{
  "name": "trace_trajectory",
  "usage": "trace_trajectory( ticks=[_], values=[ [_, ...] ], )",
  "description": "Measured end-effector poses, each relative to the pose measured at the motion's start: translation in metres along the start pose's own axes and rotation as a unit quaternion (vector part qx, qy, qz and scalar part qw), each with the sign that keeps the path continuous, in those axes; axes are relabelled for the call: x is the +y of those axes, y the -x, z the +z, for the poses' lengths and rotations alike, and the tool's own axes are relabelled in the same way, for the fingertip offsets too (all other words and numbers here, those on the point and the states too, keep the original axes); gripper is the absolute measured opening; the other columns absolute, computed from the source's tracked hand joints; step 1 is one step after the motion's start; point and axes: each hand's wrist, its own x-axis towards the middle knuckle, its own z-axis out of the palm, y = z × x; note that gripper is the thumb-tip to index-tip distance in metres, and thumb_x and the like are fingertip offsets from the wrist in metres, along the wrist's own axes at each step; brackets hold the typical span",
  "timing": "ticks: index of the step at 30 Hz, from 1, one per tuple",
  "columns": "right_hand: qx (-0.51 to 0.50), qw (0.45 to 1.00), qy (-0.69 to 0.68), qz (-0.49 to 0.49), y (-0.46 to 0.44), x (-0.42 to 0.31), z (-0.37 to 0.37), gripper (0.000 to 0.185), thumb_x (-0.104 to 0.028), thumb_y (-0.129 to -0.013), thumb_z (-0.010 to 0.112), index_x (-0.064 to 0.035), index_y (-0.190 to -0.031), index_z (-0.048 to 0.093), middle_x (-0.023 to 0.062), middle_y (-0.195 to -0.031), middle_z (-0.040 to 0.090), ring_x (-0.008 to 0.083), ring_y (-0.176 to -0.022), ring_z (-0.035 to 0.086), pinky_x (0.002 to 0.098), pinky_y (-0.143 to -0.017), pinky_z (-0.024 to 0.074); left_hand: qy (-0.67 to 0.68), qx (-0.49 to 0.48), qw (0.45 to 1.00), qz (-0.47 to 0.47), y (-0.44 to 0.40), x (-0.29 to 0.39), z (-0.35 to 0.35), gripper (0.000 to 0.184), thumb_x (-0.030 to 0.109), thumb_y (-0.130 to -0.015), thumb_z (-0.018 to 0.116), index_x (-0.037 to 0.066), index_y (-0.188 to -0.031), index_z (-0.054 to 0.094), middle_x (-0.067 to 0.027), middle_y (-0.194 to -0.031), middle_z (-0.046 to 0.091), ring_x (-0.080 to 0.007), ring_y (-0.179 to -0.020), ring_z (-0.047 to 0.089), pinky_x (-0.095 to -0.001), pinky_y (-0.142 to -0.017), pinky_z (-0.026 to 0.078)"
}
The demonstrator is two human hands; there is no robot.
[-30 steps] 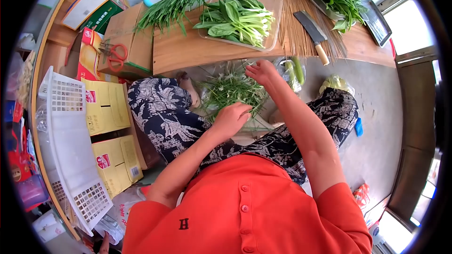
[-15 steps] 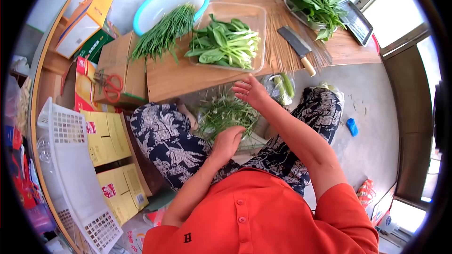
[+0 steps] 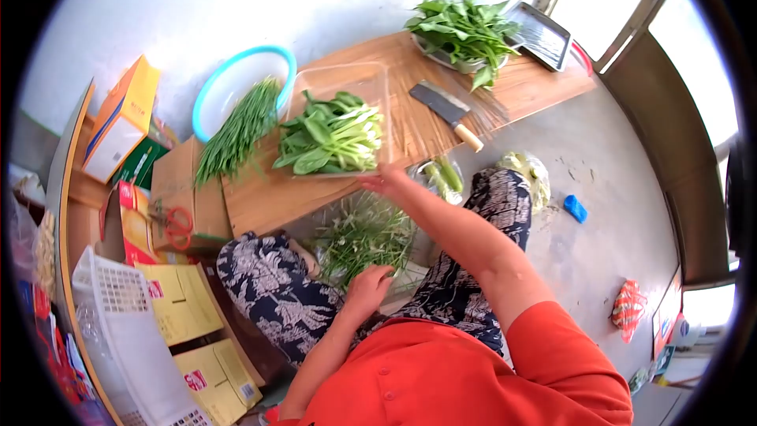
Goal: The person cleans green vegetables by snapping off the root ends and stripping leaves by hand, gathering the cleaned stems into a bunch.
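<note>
A clear plastic tray of leafy greens rests on the wooden table. My right hand is at the tray's near right corner, thumb by the rim and fingers under it; the fingertips are partly hidden. Below, my left hand hangs above my lap with its fingers stretched out, holding nothing. It is nearest to a loose heap of thin green stalks between my legs. A cleaver with a wooden handle lies right of the tray.
Green chives hang over a blue-rimmed basin. Farther right stand a bowl of leafy greens and a metal tray. Red-handled scissors, a cardboard box and a white plastic basket are on the left. Bagged vegetables lie on the floor.
My right hand has risen from below the table edge to the tray's corner. My left hand stays low near the stalks. The camera view has turned, shifting the table down and left.
</note>
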Motion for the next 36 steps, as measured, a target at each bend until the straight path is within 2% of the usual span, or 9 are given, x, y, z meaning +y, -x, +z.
trace_trajectory(
  ticks=[5, 11, 15, 21, 25, 29, 31, 33, 36],
  values=[
    [-0.006, 0.999, -0.02, 0.04, 0.017, 0.016, 0.006, 0.033, -0.018, -0.097, 0.033, -0.0018, -0.127, 0.033, 0.0207, -0.118, 0.054, 0.0337, -0.088, 0.066, 0.0405, -0.064, 0.0557, -0.004, -0.028, 0.999, -0.032, -0.004, 0.002, 0.001, 0.026, 0.012, -0.082, 0.056, 0.006, -0.107, 0.062, -0.0151, -0.094, 0.06, -0.0327, -0.088, 0.059, -0.0377, -0.076, 0.046],
    [-0.099, 0.978, 0.153, 0.1, 0.059, -0.015, -0.018, 0.035, -0.018, -0.095, 0.039, -0.0001, -0.125, 0.037, 0.0191, -0.109, 0.06, 0.0324, -0.079, 0.067, 0.0397, -0.057, 0.0551, 0.0, 0.033, 0.998, -0.054, -0.004, 0.009, 0.004, 0.02, 0.012, -0.083, 0.058, 0.005, -0.101, 0.065, -0.0143, -0.066, 0.06, -0.0284, -0.059, 0.059, -0.0365, -0.06, 0.047],
    [-0.202, 0.927, 0.307, -0.07, 0.117, -0.08, -0.03, 0.031, -0.025, -0.094, 0.046, 0.0006, -0.112, 0.051, 0.0128, -0.097, 0.064, 0.0227, -0.075, 0.067, 0.0329, -0.063, 0.0548, -0.011, 0.08, 0.996, -0.039, -0.008, 0.002, 0.009, 0.022, 0.005, -0.08, 0.058, 0.006, -0.102, 0.064, -0.0078, -0.057, 0.049, -0.0173, -0.05, 0.047, -0.0311, -0.054, 0.041],
    [-0.044, 0.916, 0.346, -0.199, 0.138, -0.087, -0.064, 0.021, -0.015, -0.087, 0.05, -0.001, -0.101, 0.059, 0.0074, -0.084, 0.066, 0.0153, -0.068, 0.066, 0.0273, -0.058, 0.051, 0.032, 0.027, 0.997, -0.061, -0.015, -0.01, 0.024, 0.03, 0.001, -0.083, 0.055, 0.004, -0.113, 0.06, -0.0058, -0.085, 0.052, -0.013, -0.068, 0.051, -0.0294, -0.061, 0.043],
    [-0.121, 0.845, 0.39, -0.346, 0.144, -0.072, -0.05, 0.018, -0.015, -0.085, 0.053, -0.0015, -0.094, 0.061, 0.0083, -0.075, 0.065, 0.0151, -0.062, 0.064, 0.0296, -0.059, 0.0504, 0.099, -0.013, 0.992, -0.078, -0.019, -0.008, 0.025, 0.03, 0.006, -0.09, 0.052, 0.002, -0.119, 0.055, -0.0071, -0.097, 0.058, -0.0122, -0.073, 0.058, -0.0258, -0.064, 0.046],
    [-0.056, 0.795, 0.468, -0.382, 0.153, -0.071, -0.043, 0.017, -0.017, -0.082, 0.056, -0.0044, -0.091, 0.063, 0.0135, -0.076, 0.066, 0.0229, -0.065, 0.066, 0.0346, -0.066, 0.0506, 0.181, -0.015, 0.971, -0.154, -0.032, 0.004, 0.015, 0.03, 0.013, -0.093, 0.05, 0.001, -0.12, 0.055, -0.0115, -0.107, 0.061, -0.013, -0.077, 0.061, -0.0263, -0.069, 0.048],
    [-0.063, 0.798, 0.446, -0.401, 0.148, -0.075, -0.048, 0.018, -0.018, -0.082, 0.056, -0.0057, -0.092, 0.064, 0.014, -0.078, 0.067, 0.0267, -0.072, 0.065, 0.0378, -0.069, 0.0503, 0.182, -0.009, 0.971, -0.152, -0.039, 0.014, 0.006, 0.03, 0.013, -0.092, 0.052, 0.0, -0.119, 0.056, -0.0094, -0.104, 0.063, -0.0118, -0.074, 0.061, -0.0252, -0.069, 0.048],
    [-0.073, 0.826, 0.391, -0.4, 0.147, -0.081, -0.05, 0.019, -0.013, -0.085, 0.055, -0.0001, -0.098, 0.061, 0.0102, -0.073, 0.065, 0.0159, -0.063, 0.065, 0.0302, -0.061, 0.0517, 0.148, -0.049, 0.979, -0.129, -0.044, 0.019, -0.008, 0.03, 0.011, -0.09, 0.053, -0.002, -0.117, 0.056, -0.0107, -0.103, 0.063, -0.0124, -0.076, 0.062, -0.0261, -0.071, 0.05],
    [-0.065, 0.866, 0.314, -0.383, 0.148, -0.093, -0.052, 0.022, -0.013, -0.086, 0.056, 0.0018, -0.102, 0.061, 0.0087, -0.078, 0.066, 0.0137, -0.061, 0.064, 0.0277, -0.058, 0.0507, 0.102, -0.029, 0.99, -0.094, -0.055, 0.022, -0.038, 0.027, 0.009, -0.089, 0.054, -0.002, -0.112, 0.059, -0.0055, -0.093, 0.064, -0.0107, -0.073, 0.061, -0.0242, -0.069, 0.049]
  ],
)
